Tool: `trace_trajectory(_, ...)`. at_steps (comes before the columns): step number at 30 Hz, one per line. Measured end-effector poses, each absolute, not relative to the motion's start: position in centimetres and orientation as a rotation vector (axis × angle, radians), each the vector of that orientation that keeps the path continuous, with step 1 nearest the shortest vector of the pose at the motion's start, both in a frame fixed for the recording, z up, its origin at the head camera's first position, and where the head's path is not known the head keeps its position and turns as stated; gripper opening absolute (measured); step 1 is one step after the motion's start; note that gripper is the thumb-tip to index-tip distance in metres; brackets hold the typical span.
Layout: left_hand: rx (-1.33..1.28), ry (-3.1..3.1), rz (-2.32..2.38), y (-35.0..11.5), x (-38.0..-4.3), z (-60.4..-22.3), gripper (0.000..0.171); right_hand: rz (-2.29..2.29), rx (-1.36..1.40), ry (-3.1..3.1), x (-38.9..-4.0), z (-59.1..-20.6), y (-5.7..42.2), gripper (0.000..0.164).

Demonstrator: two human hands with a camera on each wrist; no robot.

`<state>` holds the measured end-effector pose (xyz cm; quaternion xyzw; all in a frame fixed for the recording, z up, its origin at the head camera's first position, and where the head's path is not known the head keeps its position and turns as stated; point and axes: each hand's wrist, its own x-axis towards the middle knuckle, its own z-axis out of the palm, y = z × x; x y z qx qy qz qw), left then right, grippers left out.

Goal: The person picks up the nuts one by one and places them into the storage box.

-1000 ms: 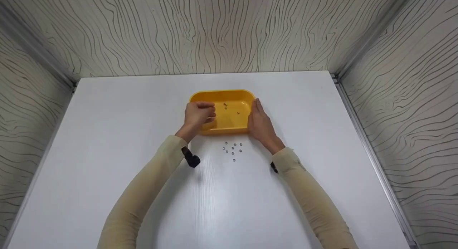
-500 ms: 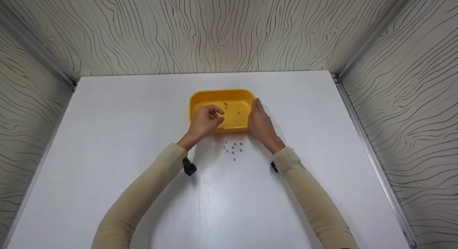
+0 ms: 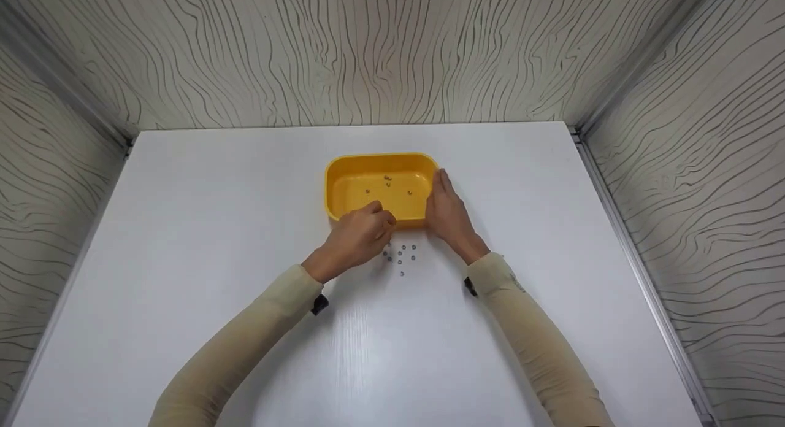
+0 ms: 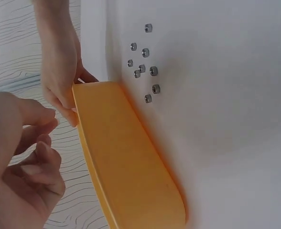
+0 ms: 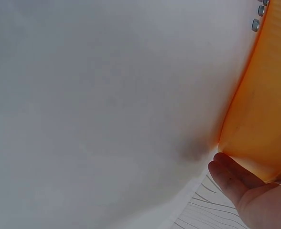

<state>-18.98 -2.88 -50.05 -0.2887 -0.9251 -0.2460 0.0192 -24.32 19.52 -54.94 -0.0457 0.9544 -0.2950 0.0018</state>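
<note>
A yellow plastic tray (image 3: 380,159) sits on the white table, with several small metal nuts lying on its floor. More metal nuts (image 4: 153,71) are scattered on the table in front of it. My left hand (image 3: 363,232) hovers over the tray's near rim, its fingers loosely bent. Nothing shows between its thumb and fingers in the left wrist view. My right hand (image 3: 451,215) rests against the tray's right end; its fingers (image 5: 226,179) lie straight along the outer wall.
The white table (image 3: 233,188) reaches to a wood-grain patterned panel (image 3: 380,53) at the back. A similar panel (image 3: 723,188) and a metal rail run along the right side. Both wrists carry small black cameras.
My left hand has moved from inside the tray toward me and slightly right, over the near rim. One more nut now shows at the tray's left. The right hand stays put.
</note>
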Motion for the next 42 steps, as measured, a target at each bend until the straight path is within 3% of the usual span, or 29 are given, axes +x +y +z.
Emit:
trace_trajectory(8, -1.173, -2.697, -0.442, -3.7, -17.6, -52.3, 0.012, -0.965, -0.128, 2.973, -24.4, -55.0, 19.5, 0.061)
trace_trajectory(15, -1.2, -2.692, -0.294, -4.0, -16.9, -55.2, 0.016, -0.968, -0.101, 2.956, -24.3, -55.0, 19.5, 0.061)
trace_trajectory(22, -1.225, -2.737, -0.08, -4.2, -15.9, -56.3, 0.033, -0.979, -0.081, 2.925, -24.4, -54.9, 19.4, 0.062)
trace_trajectory(30, -1.252, -2.54, 0.237, -4.3, -15.5, -57.0, 0.031, -0.966, -0.131, 2.949, -24.4, -54.9, 19.4, 0.062)
trace_trajectory(42, -1.251, -2.529, 0.312, -3.9, -15.5, -57.1, 0.031, -0.985, -0.09, 2.921, -24.5, -54.8, 19.5, 0.062)
